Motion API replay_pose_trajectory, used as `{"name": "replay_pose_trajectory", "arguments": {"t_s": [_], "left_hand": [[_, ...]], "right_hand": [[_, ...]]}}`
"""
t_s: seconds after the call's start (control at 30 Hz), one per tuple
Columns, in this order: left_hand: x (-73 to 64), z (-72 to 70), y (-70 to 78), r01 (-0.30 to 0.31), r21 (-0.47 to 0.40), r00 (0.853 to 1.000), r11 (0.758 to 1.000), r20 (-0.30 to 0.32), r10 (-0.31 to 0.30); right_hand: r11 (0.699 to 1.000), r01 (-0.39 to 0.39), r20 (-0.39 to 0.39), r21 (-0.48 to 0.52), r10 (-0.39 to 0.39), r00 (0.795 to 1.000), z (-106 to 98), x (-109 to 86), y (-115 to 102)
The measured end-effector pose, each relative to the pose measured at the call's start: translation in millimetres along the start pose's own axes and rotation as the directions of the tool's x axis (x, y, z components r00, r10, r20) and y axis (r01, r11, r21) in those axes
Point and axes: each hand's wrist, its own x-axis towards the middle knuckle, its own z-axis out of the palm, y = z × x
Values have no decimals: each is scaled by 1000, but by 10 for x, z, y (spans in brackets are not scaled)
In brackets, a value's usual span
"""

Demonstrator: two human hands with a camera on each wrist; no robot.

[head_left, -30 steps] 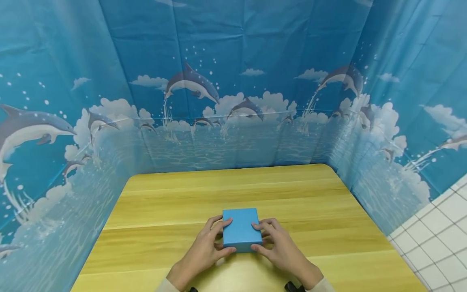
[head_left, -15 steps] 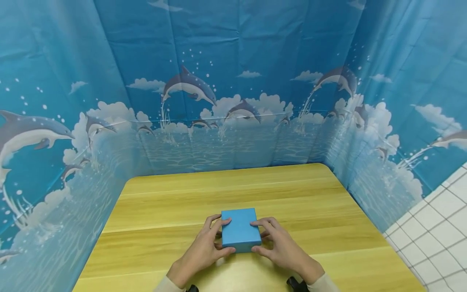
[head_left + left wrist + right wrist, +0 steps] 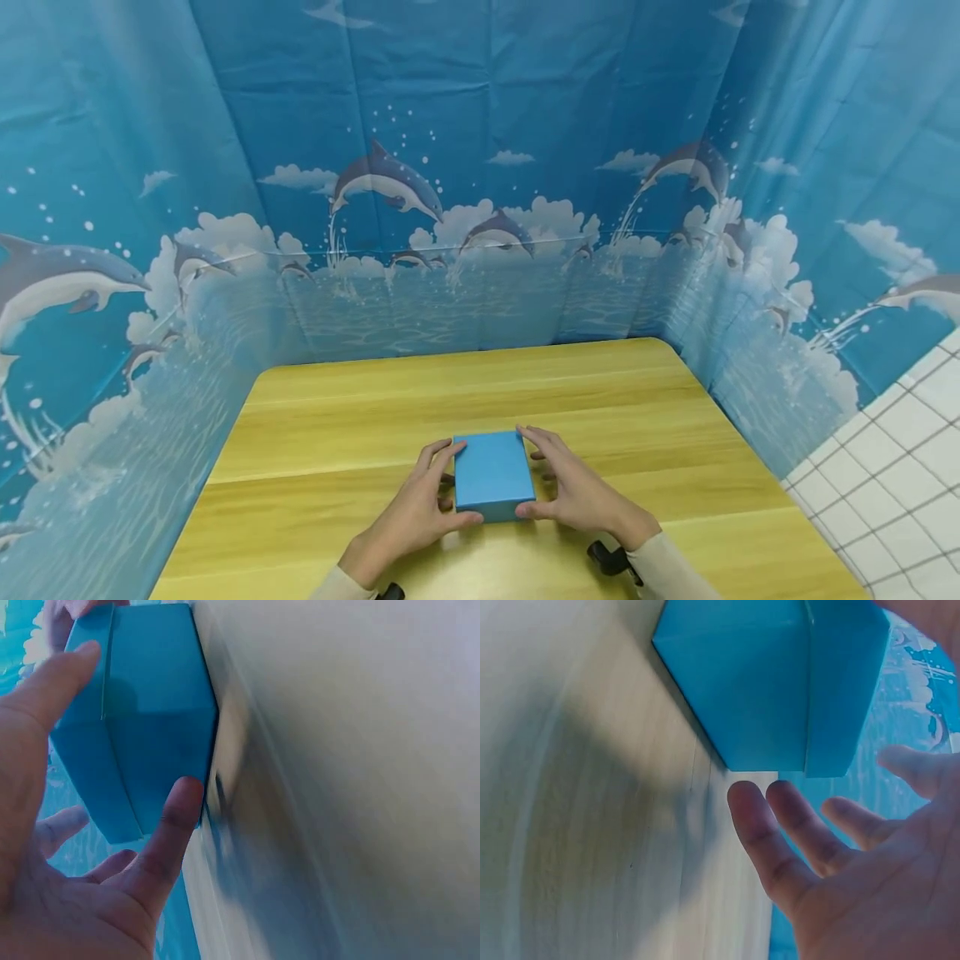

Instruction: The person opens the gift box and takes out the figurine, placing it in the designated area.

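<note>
A closed blue box (image 3: 493, 477) with a lid stands on the wooden table (image 3: 465, 392); the left wrist view shows the lid seam along the box (image 3: 150, 697). My left hand (image 3: 414, 510) lies at its left side, thumb by the front face and index fingertip near the top's left edge. In the left wrist view that hand (image 3: 82, 892) has its fingers spread, with the thumb at the lid and one fingertip at the lower side. My right hand (image 3: 583, 492) is at the right side, thumb near the front corner. Its other fingers (image 3: 780, 847) stand apart from the box, stretched out.
A blue curtain printed with dolphins (image 3: 390, 179) hangs around the table at the back and both sides. White tiles (image 3: 892, 467) show at the right. A black strap piece (image 3: 609, 557) sits at my right wrist.
My right fingers have lifted off the box top and side and straightened. The left index finger has drawn back toward the top's edge. The box stays on the table in about the same place.
</note>
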Motion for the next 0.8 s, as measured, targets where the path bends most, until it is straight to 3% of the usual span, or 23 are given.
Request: {"name": "replay_pose_trajectory", "arguments": {"t_s": [0.3, 0.53, 0.8], "left_hand": [[51, -42, -147, 38, -159, 998, 987, 53, -30], [64, -57, -151, 34, -177, 999, 984, 44, -26], [72, -39, -149, 22, -203, 999, 979, 33, -16]], "right_hand": [[996, -25, 83, 84, 18, 996, 9, 52, 85], [986, -35, 108, 163, 17, 994, 17, 87, 114], [982, -40, 111, 184, 19, 994, 4, 85, 138]]}}
